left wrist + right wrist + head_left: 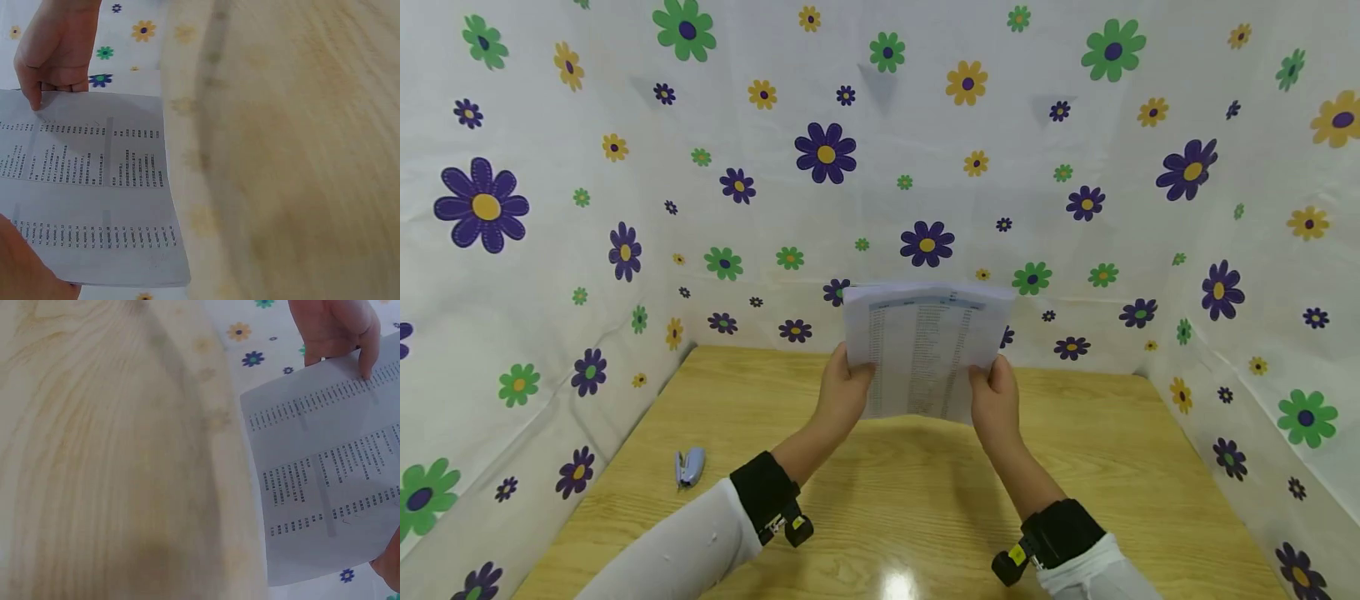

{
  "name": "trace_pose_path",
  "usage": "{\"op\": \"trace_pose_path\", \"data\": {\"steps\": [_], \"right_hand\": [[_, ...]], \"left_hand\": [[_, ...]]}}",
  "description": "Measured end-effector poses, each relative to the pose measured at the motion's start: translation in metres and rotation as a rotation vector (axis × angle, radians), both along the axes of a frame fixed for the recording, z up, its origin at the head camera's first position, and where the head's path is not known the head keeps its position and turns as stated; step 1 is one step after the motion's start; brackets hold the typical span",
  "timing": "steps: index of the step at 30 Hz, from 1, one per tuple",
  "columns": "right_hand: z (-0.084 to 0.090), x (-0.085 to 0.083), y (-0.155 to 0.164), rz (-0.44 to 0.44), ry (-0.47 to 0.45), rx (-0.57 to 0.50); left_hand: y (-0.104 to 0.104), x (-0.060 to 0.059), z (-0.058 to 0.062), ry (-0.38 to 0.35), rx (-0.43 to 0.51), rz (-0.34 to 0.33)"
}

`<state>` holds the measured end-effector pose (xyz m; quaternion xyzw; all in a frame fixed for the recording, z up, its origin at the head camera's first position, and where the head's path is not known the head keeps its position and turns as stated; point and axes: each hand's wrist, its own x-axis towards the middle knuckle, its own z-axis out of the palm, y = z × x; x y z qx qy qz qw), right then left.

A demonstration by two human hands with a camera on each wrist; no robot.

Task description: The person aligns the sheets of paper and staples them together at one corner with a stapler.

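I hold a thin stack of printed sheets (pixel 925 350) upright above the far half of the wooden table (pixel 887 500). My left hand (pixel 847 388) grips its lower left edge, thumb on the printed side. My right hand (pixel 994 393) grips the lower right edge the same way. In the left wrist view the sheets (pixel 87 187) show rows of small print, with my left hand (pixel 19 269) at the bottom corner and my right hand (pixel 53 44) at the opposite edge. The right wrist view shows the sheets (pixel 325 469) pinched by my left hand (pixel 340 328) at the top.
A small pale blue stapler (pixel 689 467) lies on the table at the left, near the wall. White cloth printed with flowers (pixel 925 167) walls in the table at the back and on both sides.
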<state>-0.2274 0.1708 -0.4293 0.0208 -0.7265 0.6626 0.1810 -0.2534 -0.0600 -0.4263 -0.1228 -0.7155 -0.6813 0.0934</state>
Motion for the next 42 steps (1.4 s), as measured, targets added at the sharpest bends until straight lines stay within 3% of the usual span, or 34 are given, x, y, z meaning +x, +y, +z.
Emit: {"op": "trace_pose_path", "data": {"steps": [5, 8, 12, 17, 20, 23, 29, 32, 37, 42], "right_hand": [[-0.029, 0.003, -0.002, -0.005, -0.13, 0.027], [-0.037, 0.006, -0.003, 0.011, -0.134, 0.044], [-0.03, 0.006, -0.001, 0.008, -0.101, 0.066], [-0.012, 0.005, 0.003, 0.006, -0.043, 0.055], [-0.009, 0.006, 0.006, 0.015, -0.027, 0.04], [-0.015, 0.006, 0.008, 0.016, -0.055, 0.052], [-0.036, 0.011, 0.007, 0.019, -0.217, 0.149], [-0.041, 0.013, 0.006, 0.018, -0.242, 0.171], [-0.037, 0.009, 0.008, -0.047, -0.232, 0.253], [-0.028, 0.005, 0.014, -0.078, -0.27, 0.32]], "left_hand": [[-0.001, 0.001, -0.026, -0.124, -0.081, 0.058], [-0.001, 0.001, -0.035, -0.152, -0.104, 0.054], [0.0, 0.001, -0.033, -0.108, -0.097, 0.035], [0.001, 0.002, -0.018, -0.001, -0.046, -0.001], [0.003, 0.004, -0.012, 0.021, -0.009, -0.014], [0.006, 0.006, -0.015, 0.0, -0.028, -0.004], [0.006, 0.01, -0.043, -0.121, -0.182, -0.002], [0.006, 0.012, -0.051, -0.124, -0.21, -0.009], [0.005, 0.01, -0.048, -0.095, -0.254, 0.002], [0.001, 0.006, -0.038, -0.197, -0.269, -0.043]]}}
